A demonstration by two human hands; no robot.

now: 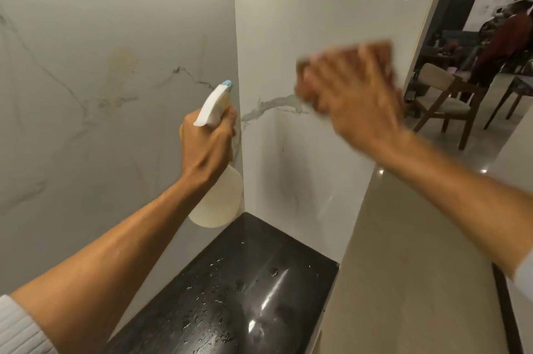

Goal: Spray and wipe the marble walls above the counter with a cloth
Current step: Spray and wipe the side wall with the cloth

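The wiping step seems under way: the right hand (350,94), blurred, presses a brown cloth (375,49) flat to the right marble wall (302,22), while the left hand (206,137) grips the spray bottle (219,198) near the corner. Next, probably lower strokes toward the wet black surface (245,281); the corner hems things in, with open room rightward.

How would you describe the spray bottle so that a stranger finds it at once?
Find the corner where the two marble walls meet above the black counter. The spray bottle hangs just before it, gripped by the left hand. Its pale translucent body, white trigger head and blue nozzle mark it.
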